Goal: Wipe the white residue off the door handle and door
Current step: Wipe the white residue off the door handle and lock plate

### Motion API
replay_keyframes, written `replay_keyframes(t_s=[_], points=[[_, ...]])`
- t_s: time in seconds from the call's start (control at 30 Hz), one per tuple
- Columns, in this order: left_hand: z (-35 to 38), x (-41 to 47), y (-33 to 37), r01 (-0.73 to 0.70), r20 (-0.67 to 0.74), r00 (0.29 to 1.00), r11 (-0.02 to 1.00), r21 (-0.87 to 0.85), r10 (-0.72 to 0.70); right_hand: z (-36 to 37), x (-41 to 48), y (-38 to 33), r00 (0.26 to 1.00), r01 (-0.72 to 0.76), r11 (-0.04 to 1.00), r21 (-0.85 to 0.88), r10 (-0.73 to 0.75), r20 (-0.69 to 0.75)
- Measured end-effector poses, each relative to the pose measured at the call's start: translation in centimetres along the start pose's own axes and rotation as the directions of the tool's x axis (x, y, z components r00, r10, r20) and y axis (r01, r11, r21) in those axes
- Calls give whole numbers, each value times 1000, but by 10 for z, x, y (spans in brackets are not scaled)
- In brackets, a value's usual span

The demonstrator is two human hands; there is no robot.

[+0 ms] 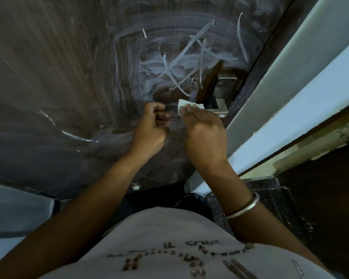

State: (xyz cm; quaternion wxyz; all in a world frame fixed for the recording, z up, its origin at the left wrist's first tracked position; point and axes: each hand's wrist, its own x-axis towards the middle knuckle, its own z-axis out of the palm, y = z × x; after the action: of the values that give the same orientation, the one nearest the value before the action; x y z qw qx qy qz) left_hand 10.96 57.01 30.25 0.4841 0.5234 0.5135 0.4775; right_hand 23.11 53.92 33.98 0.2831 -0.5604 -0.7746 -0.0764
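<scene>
Door: dark wood-grain door (69, 77) fills the upper and left parts of the frame, seen from above at a steep angle
White residue: white residue (169, 67) lies as smeared swirls and sharper crossing streaks in the upper centre, above both hands and left of the handle; thinner streaks sit lower left
Door handle: metal door handle (223, 105) sits right of centre near the door's edge, its plate above and its lever below, with a white fleck on the lever end
Right hand: right hand (206, 133) reaches up at centre, fingertips pinching a small white wipe (187, 105)
Wipe and handle: the wipe is at the fingertips, pressed to the door just left of the lever, very near it; actual contact with the lever cannot be told
Left hand: left hand (149, 127) is left of the right hand, close to the door, fingers curled toward the palm with nothing seen in them
Wrist: silver bangle (243, 208) on the right forearm
Frame: pale door frame (290, 87) runs diagonally along the right
Below: light printed shirt (169, 238) at the bottom, dark speckled floor (270, 198) lower right
</scene>
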Motion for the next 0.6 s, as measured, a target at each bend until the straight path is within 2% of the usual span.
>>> replay_keyframes(t_s=[0.13,0.2,0.37,0.5,0.6], points=[[-3,1,0,-4,8,1000,1000,-4,4,0,3,-1,995,89,994,-64,-86,54],[-5,1,0,-13,0,1000,1000,-14,13,-3,6,3,983,176,972,-158,-166,74],[-3,-2,-2,-26,-19,1000,999,-28,25,-4,8,0,926,378,831,-409,-334,177],[-3,-1,-2,-25,-20,999,999,-19,25,3,7,-6,868,496,735,-463,-423,258],[-5,0,-3,-17,-10,1000,1000,-25,16,5,7,-6,859,512,719,-470,-445,255]])
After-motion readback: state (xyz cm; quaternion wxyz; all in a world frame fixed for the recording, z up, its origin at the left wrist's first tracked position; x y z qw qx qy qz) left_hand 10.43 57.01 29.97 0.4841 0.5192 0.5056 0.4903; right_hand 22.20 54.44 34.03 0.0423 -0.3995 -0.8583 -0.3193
